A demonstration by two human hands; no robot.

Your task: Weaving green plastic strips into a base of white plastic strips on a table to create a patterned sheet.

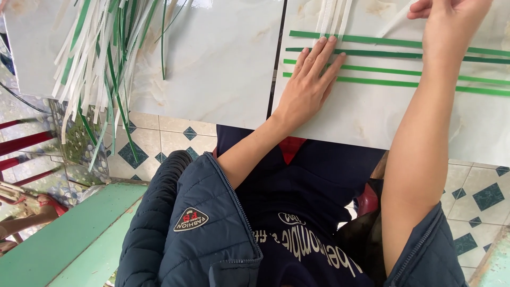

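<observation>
- Head view: the left hand (311,87) lies flat, fingers spread and gripping nothing, pressing four green strips (382,69) onto the pale tile board (366,122), seemingly to keep them parallel.
- The strips pass under its fingertips and run toward 3 o'clock.
- The right hand (451,21), at 1 o'clock from the left, pinches a white strip (393,24); how tightly, I cannot tell.
- A loose strip bundle (101,58) lies at 9 o'clock.

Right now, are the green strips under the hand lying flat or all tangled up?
Flat. The four green strips lie straight, side by side on the tile, with the left hand pressing on them.
</observation>
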